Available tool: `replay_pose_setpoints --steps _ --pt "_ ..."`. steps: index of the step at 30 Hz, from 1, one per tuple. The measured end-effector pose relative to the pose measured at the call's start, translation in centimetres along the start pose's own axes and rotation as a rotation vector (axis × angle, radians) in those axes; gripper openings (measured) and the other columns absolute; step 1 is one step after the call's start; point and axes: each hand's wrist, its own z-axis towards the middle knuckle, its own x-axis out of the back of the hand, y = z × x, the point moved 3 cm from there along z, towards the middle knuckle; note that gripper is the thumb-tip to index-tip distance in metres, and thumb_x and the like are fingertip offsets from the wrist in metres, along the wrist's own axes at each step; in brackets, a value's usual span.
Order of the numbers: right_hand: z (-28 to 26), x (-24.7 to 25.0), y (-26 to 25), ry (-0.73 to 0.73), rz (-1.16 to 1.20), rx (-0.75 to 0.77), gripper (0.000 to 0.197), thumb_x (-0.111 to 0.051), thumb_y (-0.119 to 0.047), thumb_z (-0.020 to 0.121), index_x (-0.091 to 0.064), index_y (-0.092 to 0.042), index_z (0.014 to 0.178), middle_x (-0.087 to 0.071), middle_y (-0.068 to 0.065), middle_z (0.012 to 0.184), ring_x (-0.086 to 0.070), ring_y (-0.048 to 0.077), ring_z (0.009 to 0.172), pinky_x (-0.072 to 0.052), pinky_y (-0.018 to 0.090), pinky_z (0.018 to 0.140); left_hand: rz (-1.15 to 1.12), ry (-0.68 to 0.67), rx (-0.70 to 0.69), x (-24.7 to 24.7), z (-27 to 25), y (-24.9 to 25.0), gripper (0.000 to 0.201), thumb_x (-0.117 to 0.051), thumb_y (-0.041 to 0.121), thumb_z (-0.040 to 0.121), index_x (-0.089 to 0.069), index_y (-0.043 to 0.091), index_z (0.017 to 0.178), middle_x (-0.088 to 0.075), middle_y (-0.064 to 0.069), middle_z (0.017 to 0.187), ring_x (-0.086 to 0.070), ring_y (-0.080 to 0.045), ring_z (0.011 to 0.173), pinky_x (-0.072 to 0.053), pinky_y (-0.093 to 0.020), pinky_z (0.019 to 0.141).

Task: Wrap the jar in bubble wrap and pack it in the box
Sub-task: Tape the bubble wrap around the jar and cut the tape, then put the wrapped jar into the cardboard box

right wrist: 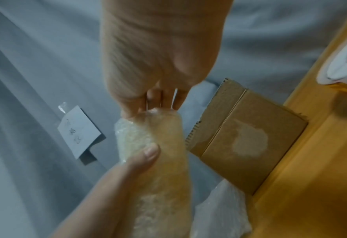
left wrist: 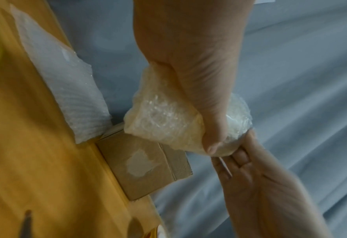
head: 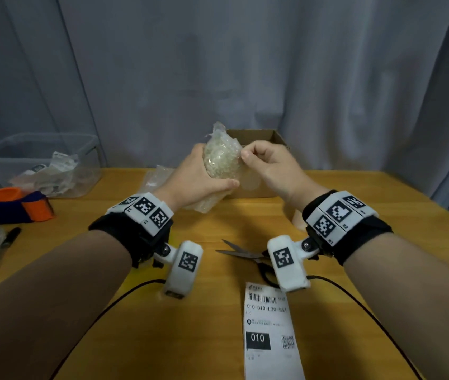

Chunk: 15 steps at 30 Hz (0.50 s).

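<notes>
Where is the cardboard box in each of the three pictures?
Head: cardboard box at centre, behind both hands, open top showing.
Left wrist: box at lower centre, below the bubble-wrapped bundle.
Right wrist: box right of centre, beside the bundle.
Shared landmark: the pale torn patch on the box's side.

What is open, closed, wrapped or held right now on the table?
jar: wrapped in bubble wrap, held up
left hand: grips the jar
right hand: pinches the wrap's edge
box: open, on the table
scissors: blades open, lying flat
plastic bin: no lid
</notes>
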Motion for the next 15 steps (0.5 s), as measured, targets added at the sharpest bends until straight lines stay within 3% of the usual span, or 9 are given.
replay_pose_setpoints --steps 3,5,7,10,11,13,15 --pt "2.0 1.7 1.7 0.233 -0.144 0.011 0.011 -0.056 -0.019 0.094 -0.062 -0.018 0.084 -0.056 -0.011 0.080 -0.052 0.002 0.077 -0.043 0.019 0.077 -0.036 0.047 0.021 0.4 1.7 -0.2 0.086 -0.082 0.045 0.062 -0.035 0.016 0.128 -0.050 0.005 0.119 -0.051 -0.010 0.106 -0.040 -0.022 0.083" --pt "3.3 3.0 3.3 0.301 -0.326 -0.042 0.012 -0.053 -0.026 0.094 -0.064 -0.020 0.091 -0.053 -0.004 0.094 -0.051 0.012 0.095 -0.041 0.028 0.090 -0.048 0.056 0.030 0.6 2.6 -0.4 0.086 -0.082 0.045 0.063 -0.034 0.017 0.128 -0.050 0.004 0.121 -0.051 -0.011 0.108 -0.040 -0.024 0.086" --pt "4.4 4.3 4.9 0.272 -0.549 -0.152 0.022 -0.047 -0.036 0.095 -0.065 -0.026 0.104 -0.047 0.005 0.119 -0.041 0.023 0.119 -0.032 0.037 0.106 -0.049 0.057 0.028 0.7 3.2 -0.4 0.086 -0.082 0.044 0.064 -0.034 0.017 0.129 -0.049 0.004 0.122 -0.050 -0.011 0.109 -0.041 -0.025 0.089" --pt "6.7 5.7 7.4 0.115 -0.744 -0.351 0.041 -0.031 -0.050 0.097 -0.059 -0.034 0.123 -0.030 0.014 0.148 -0.022 0.033 0.138 -0.018 0.047 0.114 -0.056 0.049 0.015 0.5 3.9 -0.5 0.087 -0.083 0.044 0.062 -0.033 0.018 0.129 -0.049 0.003 0.123 -0.050 -0.011 0.112 -0.044 -0.029 0.095" --pt "7.4 5.8 8.0 0.061 -0.776 -0.401 0.049 -0.026 -0.055 0.095 -0.057 -0.033 0.126 -0.030 0.015 0.150 -0.021 0.035 0.140 -0.018 0.050 0.114 -0.061 0.052 0.011 0.3 3.9 -0.6 0.088 -0.083 0.044 0.062 -0.033 0.018 0.129 -0.049 0.004 0.124 -0.050 -0.011 0.113 -0.044 -0.030 0.097" --pt "8.7 5.8 8.7 0.009 -0.787 -0.477 0.063 -0.020 -0.059 0.094 -0.061 -0.021 0.124 -0.046 0.018 0.140 -0.036 0.037 0.133 -0.029 0.048 0.110 -0.082 0.066 0.005 0.1 3.7 -0.9 0.090 -0.084 0.044 0.061 -0.032 0.019 0.131 -0.048 0.005 0.125 -0.050 -0.010 0.114 -0.045 -0.029 0.096" --pt "9.5 5.9 8.8 0.057 -0.736 -0.526 0.065 -0.025 -0.052 0.098 -0.065 -0.003 0.111 -0.062 0.021 0.117 -0.055 0.037 0.112 -0.043 0.037 0.091 -0.094 0.076 0.000 -0.2 3.2 -1.0 0.092 -0.084 0.044 0.061 -0.031 0.021 0.132 -0.048 0.006 0.126 -0.049 -0.009 0.115 -0.044 -0.026 0.095"
